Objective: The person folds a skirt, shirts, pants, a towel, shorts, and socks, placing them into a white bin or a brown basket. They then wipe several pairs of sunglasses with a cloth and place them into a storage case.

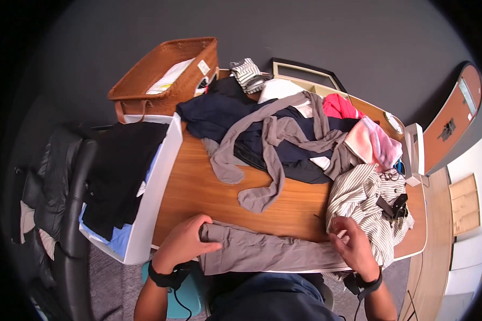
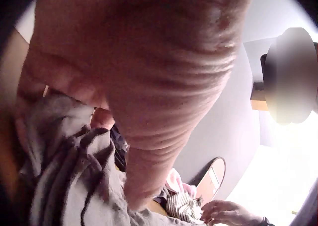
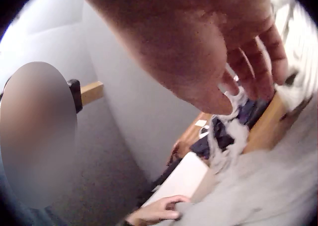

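Note:
A folded taupe garment (image 1: 273,250) lies as a long flat strip along the table's near edge. My left hand (image 1: 185,242) grips its left end, thumb on top and fingers over the far side; in the left wrist view the cloth (image 2: 74,171) bunches in creases by the palm. Over the strip's right end is my right hand (image 1: 354,247), fingers loosely bent with nothing between them. In the right wrist view those fingers (image 3: 256,72) hang above the cloth. A striped shirt (image 1: 359,198) lies crumpled just beyond the right hand, with dark straps on it.
Tangled clothes (image 1: 289,134), navy, taupe, pink and white, heap across the wooden table's (image 1: 198,182) far side. A white box (image 1: 163,176) of dark and blue clothes stands left, with a brown woven basket (image 1: 166,59) behind it. An oval-topped mirror (image 1: 458,115) stands back right.

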`<action>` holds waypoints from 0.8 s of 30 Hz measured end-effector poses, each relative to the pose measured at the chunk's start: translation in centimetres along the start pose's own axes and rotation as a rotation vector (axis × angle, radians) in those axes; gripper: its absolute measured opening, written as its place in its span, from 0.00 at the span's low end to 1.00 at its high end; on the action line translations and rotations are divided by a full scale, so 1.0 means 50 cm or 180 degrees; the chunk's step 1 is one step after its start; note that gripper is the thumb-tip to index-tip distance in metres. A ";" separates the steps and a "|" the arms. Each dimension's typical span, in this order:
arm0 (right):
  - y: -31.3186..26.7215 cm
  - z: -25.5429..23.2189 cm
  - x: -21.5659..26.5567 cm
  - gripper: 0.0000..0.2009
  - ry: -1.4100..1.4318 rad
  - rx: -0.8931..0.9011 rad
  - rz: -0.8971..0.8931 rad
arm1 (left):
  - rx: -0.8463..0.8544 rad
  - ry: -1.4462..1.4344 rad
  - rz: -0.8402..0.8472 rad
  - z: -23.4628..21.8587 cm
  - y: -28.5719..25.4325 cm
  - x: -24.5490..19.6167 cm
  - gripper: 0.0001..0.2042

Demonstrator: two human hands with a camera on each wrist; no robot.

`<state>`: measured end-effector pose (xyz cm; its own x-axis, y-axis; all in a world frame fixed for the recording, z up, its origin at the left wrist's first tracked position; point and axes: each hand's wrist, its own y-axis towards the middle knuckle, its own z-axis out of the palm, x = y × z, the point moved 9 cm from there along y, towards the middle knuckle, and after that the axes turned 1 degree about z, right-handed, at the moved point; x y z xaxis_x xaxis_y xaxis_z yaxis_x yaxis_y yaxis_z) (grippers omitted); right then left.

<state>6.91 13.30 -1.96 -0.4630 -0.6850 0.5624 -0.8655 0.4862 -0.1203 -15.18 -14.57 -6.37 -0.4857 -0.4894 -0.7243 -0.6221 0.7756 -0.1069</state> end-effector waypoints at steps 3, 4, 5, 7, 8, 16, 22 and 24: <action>-0.064 -0.045 -0.082 0.19 -0.0717 -0.0694 0.0308 | 0.0083 0.0104 0.0042 0.016 0.000 0.000 0.19; -0.078 -0.033 -0.119 0.19 -0.0399 -0.0411 0.0806 | 0.0187 0.0171 -0.0130 0.019 0.002 0.006 0.18; -0.097 -0.013 -0.152 0.19 -0.0049 -0.0128 0.1290 | 0.0296 0.0041 -0.0123 0.022 0.006 0.001 0.17; -0.097 0.019 -0.168 0.18 -0.0458 0.0087 0.1075 | 0.0293 -0.0042 -0.0049 0.024 0.012 -0.003 0.17; -0.092 0.034 -0.165 0.16 -0.0675 0.0182 0.0761 | 0.0242 -0.0150 -0.0006 0.019 0.014 -0.006 0.17; -0.055 -0.058 -0.149 0.13 0.3833 -0.0520 0.0362 | -0.0230 -0.1418 0.0210 -0.035 0.018 -0.028 0.23; 0.015 -0.097 0.103 0.26 0.2621 -0.0274 -0.0446 | 0.0562 -0.1346 0.0103 0.054 0.045 -0.085 0.14; 0.047 -0.001 0.165 0.25 0.2395 0.0334 -0.0728 | 0.0671 -0.1333 0.0118 0.067 0.050 -0.093 0.12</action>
<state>1.07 8.79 2.43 -0.0503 -0.1929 0.9799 -0.9544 0.2983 0.0097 -12.44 -9.01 -5.56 -0.1886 -0.2904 -0.9381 -0.4497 0.8748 -0.1804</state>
